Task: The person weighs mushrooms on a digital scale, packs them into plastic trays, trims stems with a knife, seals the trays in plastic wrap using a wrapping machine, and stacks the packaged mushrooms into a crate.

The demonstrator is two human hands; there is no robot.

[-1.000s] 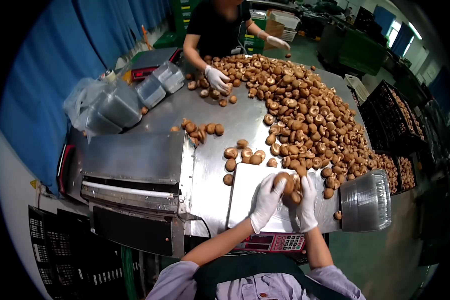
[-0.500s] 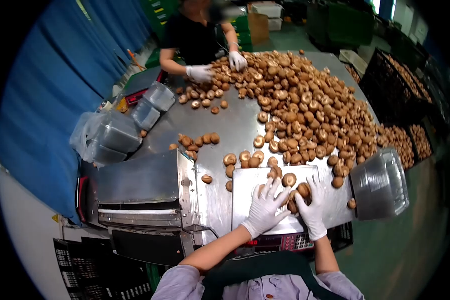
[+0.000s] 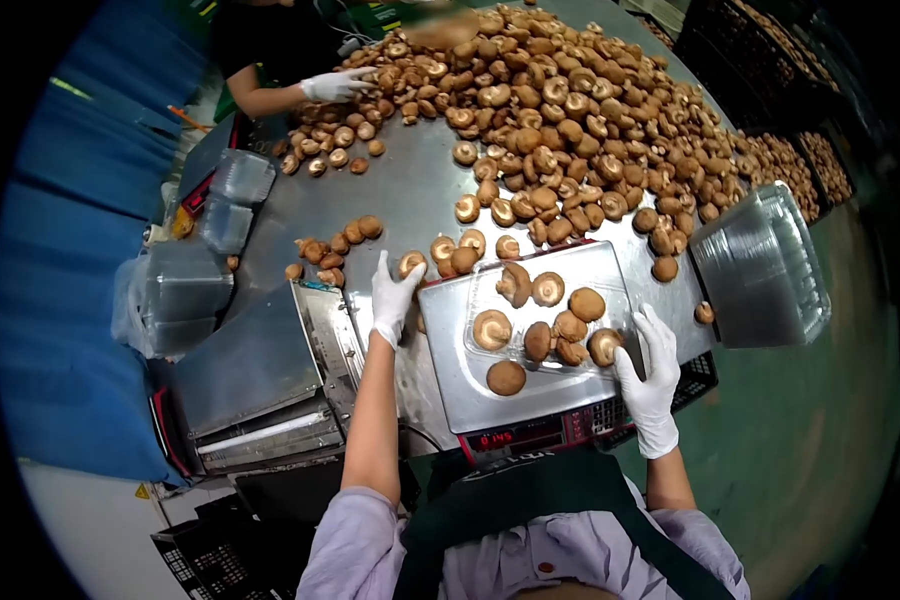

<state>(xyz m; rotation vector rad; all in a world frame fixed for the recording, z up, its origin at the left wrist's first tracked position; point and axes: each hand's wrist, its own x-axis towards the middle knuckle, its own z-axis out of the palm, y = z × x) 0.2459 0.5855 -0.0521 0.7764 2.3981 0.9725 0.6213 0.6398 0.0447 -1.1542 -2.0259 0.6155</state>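
A clear plastic tray [image 3: 482, 300] lies on the metal scale plate [image 3: 460, 385], with several brown shiitake mushrooms in it. One mushroom [image 3: 506, 378] sits near the tray's front edge. My gloved left hand [image 3: 394, 298] is left of the plate, thumb and fingers around a mushroom [image 3: 411, 264] with its pale underside showing. At the plate's right side is my gloved right hand [image 3: 654, 375], fingers apart, holding nothing. Its thumb is close to a mushroom [image 3: 605, 347] at the tray's right end; whether they touch, I cannot tell. Red digits light the scale's display [image 3: 505, 438].
A large mushroom heap [image 3: 570, 130] covers the far table. Stacked clear trays [image 3: 760, 270] stand at right, more trays [image 3: 185, 290] at left. A metal machine [image 3: 260, 360] is left of the scale. Across the table, a person's gloved hand [image 3: 338, 86] touches the heap.
My hands have moved apart from over the scale, the left one out to a mushroom. The tray and its mushrooms are now uncovered. The view has shifted, and the display digits differ.
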